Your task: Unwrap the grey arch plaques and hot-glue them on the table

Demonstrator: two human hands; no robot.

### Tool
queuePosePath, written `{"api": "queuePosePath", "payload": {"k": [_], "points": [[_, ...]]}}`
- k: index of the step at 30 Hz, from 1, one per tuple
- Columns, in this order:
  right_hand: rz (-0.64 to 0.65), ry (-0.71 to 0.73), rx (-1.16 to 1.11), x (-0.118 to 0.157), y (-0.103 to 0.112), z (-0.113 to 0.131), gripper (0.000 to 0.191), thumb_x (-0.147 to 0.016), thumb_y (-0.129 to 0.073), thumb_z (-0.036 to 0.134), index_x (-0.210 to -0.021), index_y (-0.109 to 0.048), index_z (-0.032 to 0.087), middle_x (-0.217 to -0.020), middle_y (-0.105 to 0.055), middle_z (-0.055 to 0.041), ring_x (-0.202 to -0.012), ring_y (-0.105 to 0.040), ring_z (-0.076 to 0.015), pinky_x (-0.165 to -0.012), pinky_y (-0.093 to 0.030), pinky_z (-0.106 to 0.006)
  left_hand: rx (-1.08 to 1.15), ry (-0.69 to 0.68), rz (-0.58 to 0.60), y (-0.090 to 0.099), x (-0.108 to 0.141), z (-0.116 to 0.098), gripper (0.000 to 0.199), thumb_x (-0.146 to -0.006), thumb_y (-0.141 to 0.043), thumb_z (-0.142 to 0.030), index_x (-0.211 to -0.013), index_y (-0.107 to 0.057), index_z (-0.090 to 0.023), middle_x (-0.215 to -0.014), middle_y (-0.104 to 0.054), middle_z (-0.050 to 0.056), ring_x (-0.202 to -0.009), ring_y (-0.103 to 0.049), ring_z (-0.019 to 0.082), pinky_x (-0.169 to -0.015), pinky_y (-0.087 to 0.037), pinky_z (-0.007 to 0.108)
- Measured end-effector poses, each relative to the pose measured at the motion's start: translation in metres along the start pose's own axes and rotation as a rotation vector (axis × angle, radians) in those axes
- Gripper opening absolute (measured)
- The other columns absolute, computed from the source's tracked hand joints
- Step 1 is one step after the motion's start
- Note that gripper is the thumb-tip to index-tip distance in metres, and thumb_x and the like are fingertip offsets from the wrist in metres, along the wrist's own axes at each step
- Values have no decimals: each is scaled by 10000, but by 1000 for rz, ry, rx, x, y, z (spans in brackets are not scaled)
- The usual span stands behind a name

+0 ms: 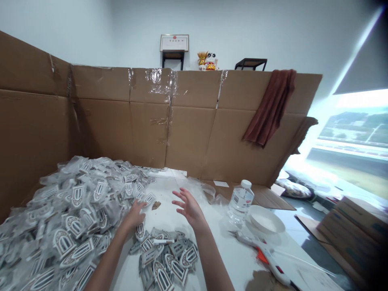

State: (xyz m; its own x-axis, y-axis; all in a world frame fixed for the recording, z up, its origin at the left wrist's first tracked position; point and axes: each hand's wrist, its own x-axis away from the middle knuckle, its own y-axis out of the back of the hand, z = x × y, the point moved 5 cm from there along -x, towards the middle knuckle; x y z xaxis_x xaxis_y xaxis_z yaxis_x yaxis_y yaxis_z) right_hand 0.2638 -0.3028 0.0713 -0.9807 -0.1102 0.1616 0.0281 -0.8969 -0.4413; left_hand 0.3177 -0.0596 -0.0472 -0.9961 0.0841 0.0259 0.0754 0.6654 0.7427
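Note:
My left hand (135,215) reaches to the edge of a large pile of small arched window-shaped pieces in clear plastic bags (77,218). Its fingers are stretched out and apart, touching or very near a bagged window-shaped piece (149,199); I see nothing held in them. Raised over the white tabletop, my right hand (190,208) is spread open with nothing in it. Between my forearms lies a smaller heap of window-shaped pieces (174,262), with a white pen-like stick (163,241) on top. A small brown scrap (156,205) lies between the hands.
Cardboard walls (194,133) enclose the back and left, with a dark red cloth (271,107) draped over the top. To the right stand a water bottle (240,203) and a white bowl (266,219). A white glue gun-like tool (269,260) lies nearer, by a cord.

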Motion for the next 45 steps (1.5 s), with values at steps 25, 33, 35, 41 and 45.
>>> {"api": "queuePosePath", "payload": {"k": [25, 33, 35, 41, 45], "points": [[85, 14, 846, -12, -12, -30, 457, -722, -493, 266, -1175, -507, 210, -1258, -506, -106, -613, -584, -95, -423, -416, -195, 333, -358, -4, 57, 43, -103, 225, -734, -542, -283, -780, -708, -139, -848, -678, 60, -801, -624, 145, -742, -480, 223], [467, -52, 900, -2, -28, -36, 159, -688, -516, 248, -768, -613, 150, -690, -559, -9, -538, -536, -85, -398, -334, -146, 602, -414, 159, 68, 60, -123, 163, -699, -628, -267, -718, -672, -112, -795, -613, 52, -759, -579, 133, -718, -452, 229], [469, -28, 900, 0, -28, -32, 145, -688, -532, 257, -754, -604, 150, -661, -543, 2, -527, -520, -78, -396, -325, -145, 628, -396, 158, 67, 56, -118, 136, -681, -621, -241, -708, -653, -111, -781, -604, 46, -750, -567, 126, -707, -444, 225], [480, 8, 926, 1, -22, -25, 213, -656, -580, 254, -831, -645, 151, -668, -582, 1, -510, -490, -75, -391, -331, -155, 675, -340, 171, 60, 47, -107, 220, -697, -653, -292, -779, -526, -132, -703, -529, -13, -605, -481, 63, -589, -391, 187], [500, -15, 931, 0, -22, -27, 158, -611, -559, 186, -740, -636, 136, -566, -538, 21, -466, -440, -64, -396, -317, -159, 650, -344, 169, 52, 42, -101, 313, -701, -659, -358, -830, -450, -163, -793, -551, -12, -596, -495, 54, -569, -405, 182]]}}
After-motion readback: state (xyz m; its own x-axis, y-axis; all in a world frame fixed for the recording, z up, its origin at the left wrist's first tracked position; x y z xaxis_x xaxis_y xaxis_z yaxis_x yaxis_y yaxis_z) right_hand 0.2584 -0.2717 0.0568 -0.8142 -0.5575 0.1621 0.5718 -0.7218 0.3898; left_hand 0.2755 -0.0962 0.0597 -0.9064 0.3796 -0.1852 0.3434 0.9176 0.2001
